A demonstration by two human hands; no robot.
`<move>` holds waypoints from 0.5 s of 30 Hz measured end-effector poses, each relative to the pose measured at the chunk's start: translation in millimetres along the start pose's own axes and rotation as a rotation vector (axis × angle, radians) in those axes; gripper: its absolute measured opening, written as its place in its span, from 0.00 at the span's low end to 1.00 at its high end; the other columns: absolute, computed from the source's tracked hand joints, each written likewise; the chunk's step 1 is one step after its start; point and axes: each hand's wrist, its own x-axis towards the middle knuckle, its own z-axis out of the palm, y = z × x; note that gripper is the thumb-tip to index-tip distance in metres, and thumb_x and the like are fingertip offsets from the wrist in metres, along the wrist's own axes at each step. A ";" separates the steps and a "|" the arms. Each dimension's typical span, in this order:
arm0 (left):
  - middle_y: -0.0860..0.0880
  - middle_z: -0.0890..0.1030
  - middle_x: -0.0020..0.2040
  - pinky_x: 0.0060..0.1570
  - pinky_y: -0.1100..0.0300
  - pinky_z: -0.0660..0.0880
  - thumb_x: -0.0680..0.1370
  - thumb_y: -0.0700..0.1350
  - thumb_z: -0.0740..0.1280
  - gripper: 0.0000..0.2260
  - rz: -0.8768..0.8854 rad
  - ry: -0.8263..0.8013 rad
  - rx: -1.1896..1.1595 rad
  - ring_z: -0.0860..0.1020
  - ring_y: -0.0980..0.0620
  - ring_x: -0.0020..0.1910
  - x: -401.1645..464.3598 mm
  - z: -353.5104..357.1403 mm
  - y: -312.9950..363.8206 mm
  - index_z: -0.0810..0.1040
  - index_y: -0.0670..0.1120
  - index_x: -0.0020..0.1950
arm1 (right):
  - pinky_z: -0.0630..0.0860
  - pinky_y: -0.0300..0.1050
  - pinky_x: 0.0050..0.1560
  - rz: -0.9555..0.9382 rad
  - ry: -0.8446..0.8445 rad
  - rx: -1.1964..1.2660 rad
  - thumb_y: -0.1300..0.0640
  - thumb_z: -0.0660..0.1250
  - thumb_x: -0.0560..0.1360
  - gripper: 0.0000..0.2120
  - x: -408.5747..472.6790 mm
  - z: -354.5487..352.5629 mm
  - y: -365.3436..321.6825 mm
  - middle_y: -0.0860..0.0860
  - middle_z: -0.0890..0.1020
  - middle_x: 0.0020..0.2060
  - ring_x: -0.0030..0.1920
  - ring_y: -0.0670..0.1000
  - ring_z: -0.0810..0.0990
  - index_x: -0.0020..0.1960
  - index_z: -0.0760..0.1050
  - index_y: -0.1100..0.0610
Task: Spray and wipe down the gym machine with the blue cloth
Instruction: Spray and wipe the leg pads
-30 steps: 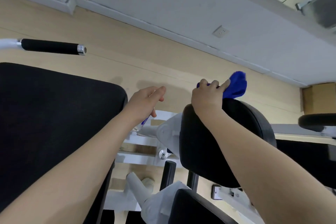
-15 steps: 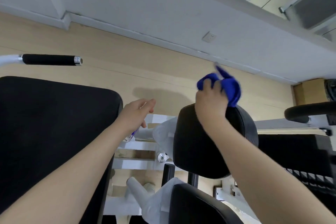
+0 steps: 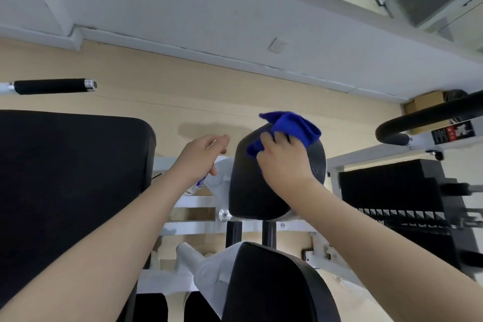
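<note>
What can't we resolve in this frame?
- Spray bottle: head view, mostly hidden under the left hand; nozzle unseen.
- Black pad: the part under the blue cloth and right hand is covered.
- Warning label: too small to read.

Blue cloth (image 3: 292, 127) on black pad (image 3: 251, 191); white frame (image 3: 193, 201); tan floor (image 3: 183, 102); bottle (image 3: 194, 187) perhaps clear

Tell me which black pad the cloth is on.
The small round pad in the middle, under the right hand with the blue cloth. The big pad on the left and the near pad are untouched.
</note>
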 end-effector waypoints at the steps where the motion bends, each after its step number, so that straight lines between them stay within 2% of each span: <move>1: 0.52 0.79 0.54 0.41 0.57 0.71 0.80 0.56 0.55 0.13 0.011 -0.008 -0.004 0.74 0.51 0.28 -1.0 4.4 4.5 0.74 0.52 0.55 | 0.68 0.51 0.61 0.068 0.083 -0.050 0.57 0.66 0.72 0.08 -4.1 -5.5 9.6 0.54 0.77 0.56 0.56 0.57 0.74 0.49 0.81 0.55; 3: 0.52 0.79 0.53 0.41 0.56 0.72 0.80 0.56 0.55 0.10 0.033 -0.020 -0.001 0.75 0.51 0.29 -2.2 12.7 15.0 0.74 0.54 0.52 | 0.66 0.55 0.60 0.134 0.131 -0.003 0.56 0.70 0.66 0.05 -12.7 0.1 5.6 0.54 0.80 0.47 0.50 0.58 0.77 0.40 0.82 0.56; 4: 0.53 0.79 0.52 0.40 0.57 0.71 0.80 0.56 0.56 0.08 0.046 -0.014 -0.005 0.75 0.51 0.29 -2.1 15.5 19.7 0.73 0.56 0.50 | 0.64 0.56 0.59 0.087 0.101 0.057 0.56 0.70 0.66 0.05 -16.5 7.6 -5.7 0.55 0.80 0.45 0.48 0.59 0.76 0.39 0.82 0.57; 5: 0.56 0.78 0.50 0.38 0.58 0.71 0.80 0.55 0.57 0.07 0.059 0.002 -0.014 0.76 0.51 0.29 -1.5 16.9 23.8 0.73 0.57 0.48 | 0.63 0.55 0.59 -0.012 0.030 0.094 0.55 0.68 0.68 0.06 -23.5 14.5 -20.3 0.55 0.79 0.44 0.48 0.59 0.76 0.41 0.83 0.56; 8: 0.58 0.76 0.45 0.35 0.59 0.70 0.80 0.53 0.57 0.07 0.067 0.048 -0.004 0.76 0.50 0.29 -2.0 20.8 28.4 0.73 0.55 0.51 | 0.70 0.45 0.58 -0.304 -0.325 0.165 0.60 0.59 0.77 0.14 -44.4 43.8 -49.4 0.52 0.76 0.51 0.54 0.54 0.74 0.60 0.76 0.59; 9: 0.55 0.76 0.44 0.35 0.59 0.70 0.80 0.54 0.57 0.07 0.068 0.050 0.003 0.76 0.51 0.30 -2.5 21.7 27.5 0.73 0.55 0.53 | 0.71 0.44 0.56 -0.328 -0.317 0.212 0.62 0.58 0.77 0.15 -45.1 48.1 -44.2 0.52 0.76 0.52 0.54 0.53 0.74 0.62 0.73 0.60; 10: 0.53 0.76 0.44 0.36 0.59 0.70 0.80 0.54 0.57 0.08 0.066 0.045 0.011 0.76 0.51 0.30 -4.2 23.2 26.0 0.73 0.55 0.54 | 0.72 0.47 0.54 -0.379 -0.258 0.152 0.62 0.59 0.77 0.14 -40.7 50.7 -35.5 0.53 0.75 0.54 0.56 0.55 0.74 0.61 0.74 0.60; 12: 0.51 0.77 0.44 0.37 0.58 0.70 0.80 0.54 0.57 0.08 0.062 0.037 0.020 0.76 0.51 0.31 -7.9 27.0 22.8 0.72 0.55 0.54 | 0.73 0.48 0.47 -0.396 -0.117 -0.025 0.60 0.67 0.72 0.11 -33.7 41.6 -11.9 0.53 0.78 0.54 0.53 0.58 0.76 0.54 0.79 0.56; 13: 0.52 0.77 0.43 0.36 0.58 0.70 0.80 0.54 0.56 0.08 0.055 0.037 0.018 0.76 0.51 0.31 -8.8 28.4 19.9 0.72 0.55 0.54 | 0.74 0.46 0.43 -0.313 0.052 -0.035 0.59 0.72 0.66 0.10 -28.3 39.5 -1.3 0.52 0.80 0.52 0.48 0.57 0.78 0.48 0.81 0.54; 14: 0.52 0.77 0.41 0.36 0.58 0.70 0.80 0.55 0.56 0.09 0.045 0.039 0.016 0.75 0.51 0.31 -9.7 29.2 17.5 0.73 0.55 0.55 | 0.75 0.46 0.42 -0.234 0.145 -0.032 0.59 0.74 0.63 0.10 -20.4 44.4 5.0 0.52 0.81 0.51 0.46 0.57 0.80 0.44 0.82 0.52; 15: 0.52 0.77 0.40 0.36 0.58 0.70 0.80 0.55 0.56 0.10 0.034 0.042 0.023 0.75 0.51 0.31 -9.4 28.2 12.3 0.73 0.54 0.56 | 0.76 0.49 0.46 -0.199 0.195 -0.019 0.59 0.73 0.62 0.10 -13.9 48.8 5.1 0.53 0.81 0.53 0.48 0.59 0.80 0.44 0.82 0.52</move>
